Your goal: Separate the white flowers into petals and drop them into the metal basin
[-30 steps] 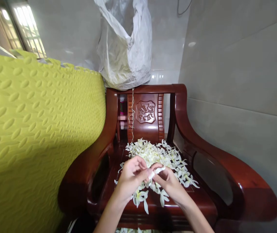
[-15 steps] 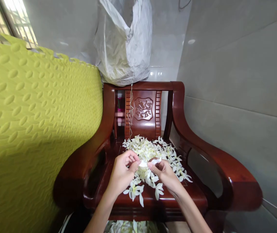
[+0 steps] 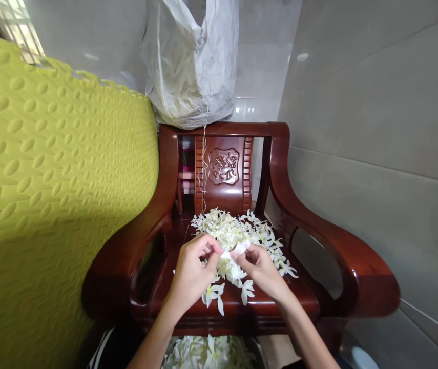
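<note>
My left hand [image 3: 192,272] and my right hand [image 3: 262,270] meet over the seat of a dark red wooden armchair [image 3: 330,246]. Between their fingertips they pinch one white flower piece [image 3: 235,250]. Under and beyond the hands lies a heap of white and pale yellow flowers [image 3: 237,231] spread across the seat. A few single flowers [image 3: 214,294] lie near the seat's front edge, just below my left hand.
A yellow-green embossed foam mat [image 3: 49,205] leans at the left of the chair. A crumpled white sack [image 3: 191,66] rests on the chair's back, with strings hanging down. More white flowers [image 3: 203,353] fill a container below the seat. Grey tiled wall at the right.
Both hands stay together on the white flower piece, fingers shifting slightly. The view has tipped down, showing more of the flowers below the seat.
</note>
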Demonstrator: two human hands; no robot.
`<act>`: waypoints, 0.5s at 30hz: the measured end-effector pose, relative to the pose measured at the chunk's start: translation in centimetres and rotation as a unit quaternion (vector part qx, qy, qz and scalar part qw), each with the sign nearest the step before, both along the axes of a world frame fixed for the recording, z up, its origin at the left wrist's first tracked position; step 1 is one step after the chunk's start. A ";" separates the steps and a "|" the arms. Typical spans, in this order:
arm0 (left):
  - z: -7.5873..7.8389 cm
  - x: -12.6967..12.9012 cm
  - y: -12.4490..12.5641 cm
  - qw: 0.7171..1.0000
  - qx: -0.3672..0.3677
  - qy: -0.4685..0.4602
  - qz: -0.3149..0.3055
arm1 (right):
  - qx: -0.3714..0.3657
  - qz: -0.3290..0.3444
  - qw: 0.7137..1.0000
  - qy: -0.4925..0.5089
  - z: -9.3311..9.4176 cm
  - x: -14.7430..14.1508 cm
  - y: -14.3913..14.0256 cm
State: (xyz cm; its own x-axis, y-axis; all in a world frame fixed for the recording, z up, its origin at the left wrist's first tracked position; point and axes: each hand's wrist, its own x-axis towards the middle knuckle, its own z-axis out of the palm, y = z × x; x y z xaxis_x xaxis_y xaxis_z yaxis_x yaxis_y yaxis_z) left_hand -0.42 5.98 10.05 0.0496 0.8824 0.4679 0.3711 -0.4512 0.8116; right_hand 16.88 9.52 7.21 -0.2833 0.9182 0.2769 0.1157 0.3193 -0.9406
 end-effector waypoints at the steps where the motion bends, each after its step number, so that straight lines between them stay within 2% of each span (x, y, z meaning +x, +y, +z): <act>1: 0.1 0.0 -0.1 1.000 -0.003 -0.002 -0.008 | -0.001 0.005 1.000 0.001 0.4 0.3 -0.4; 3: 0.4 0.1 -0.3 1.000 -0.009 -0.006 -0.022 | -0.015 0.015 1.000 0.013 0.5 1.5 -1.5; 5: 0.6 0.4 -0.4 1.000 -0.006 -0.011 -0.024 | -0.056 0.024 0.997 0.047 -0.7 3.0 -3.0; 8: 0.7 0.9 -0.4 1.000 0.018 -0.016 0.007 | -0.154 0.000 0.975 0.163 -5.7 5.7 -5.1; 10: 0.5 1.0 -0.5 1.000 0.015 0.012 0.004 | -0.210 -0.042 0.928 0.304 -9.8 7.2 -6.0; 11: 0.4 0.8 -0.6 0.999 0.003 0.047 -0.018 | -0.215 -0.066 0.916 0.332 -11.6 7.9 -6.3; 13: 0.1 0.0 -0.8 0.981 -0.039 0.160 -0.104 | -0.203 -0.109 0.898 0.375 -14.0 9.1 -6.4; 15: -0.3 -0.9 -1.0 0.930 -0.104 0.294 -0.194 | -0.188 -0.142 0.885 0.402 -15.0 10.0 -6.2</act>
